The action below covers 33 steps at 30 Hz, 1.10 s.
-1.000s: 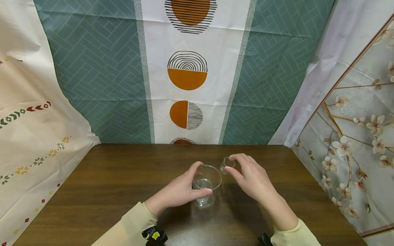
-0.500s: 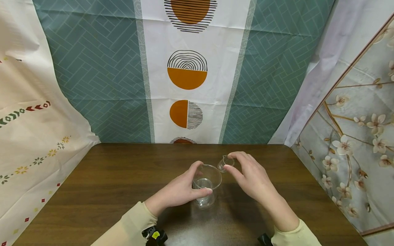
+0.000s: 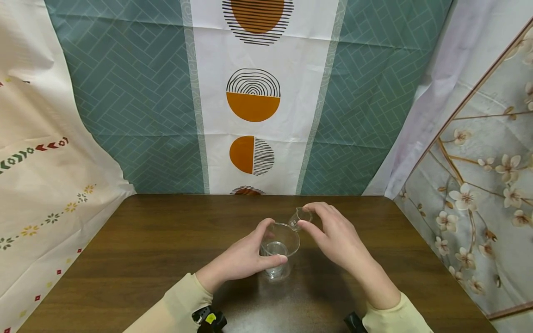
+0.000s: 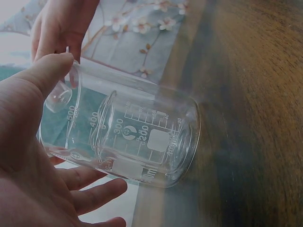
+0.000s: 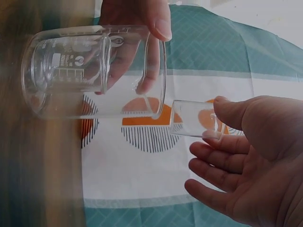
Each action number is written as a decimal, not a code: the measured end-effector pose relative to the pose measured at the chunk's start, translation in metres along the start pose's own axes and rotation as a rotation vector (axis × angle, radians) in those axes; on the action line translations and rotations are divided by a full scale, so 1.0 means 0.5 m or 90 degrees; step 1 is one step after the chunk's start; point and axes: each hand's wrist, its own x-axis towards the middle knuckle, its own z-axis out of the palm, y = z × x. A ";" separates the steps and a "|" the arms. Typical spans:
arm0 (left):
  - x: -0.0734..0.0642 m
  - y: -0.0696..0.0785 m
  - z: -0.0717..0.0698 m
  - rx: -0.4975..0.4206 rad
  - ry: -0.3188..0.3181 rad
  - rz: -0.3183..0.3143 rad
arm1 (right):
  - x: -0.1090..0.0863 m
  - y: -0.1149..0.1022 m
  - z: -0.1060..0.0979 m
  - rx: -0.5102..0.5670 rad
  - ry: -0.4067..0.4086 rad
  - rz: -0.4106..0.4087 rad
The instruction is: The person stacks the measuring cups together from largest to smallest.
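Observation:
A large clear glass beaker (image 3: 294, 247) with white volume marks stands on the table. My left hand (image 3: 245, 256) grips its upper part, thumb and fingers on opposite sides near the rim. Inside it sits a smaller glass beaker (image 4: 130, 135), which has its own printed scale. Between thumb and forefinger, my right hand (image 3: 339, 236) pinches a tiny glass beaker (image 5: 191, 118) by its rim. This tiny beaker is just beyond the large beaker's far right rim, overlapping it slightly in the head view. In the right wrist view its base points toward the large beaker's mouth.
The brown wooden table (image 3: 175, 231) runs back to a green and white patterned curtain (image 3: 158, 92). Pale printed cloth (image 3: 54, 208) hangs at the left, and flowered cloth (image 3: 479, 222) at the right.
My right hand has moved left and slightly up with the tiny beaker, bringing it from beside the large beaker to its rim. The left hand and large beaker have stayed put.

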 end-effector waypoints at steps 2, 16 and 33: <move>0.000 0.001 -0.001 -0.004 -0.002 -0.001 | 0.002 -0.003 0.001 0.005 -0.004 0.000; 0.001 -0.001 0.000 -0.011 -0.005 -0.004 | -0.002 -0.018 0.009 0.046 -0.017 -0.006; 0.001 0.000 -0.002 -0.017 -0.011 -0.011 | -0.004 -0.020 0.022 0.041 -0.058 -0.030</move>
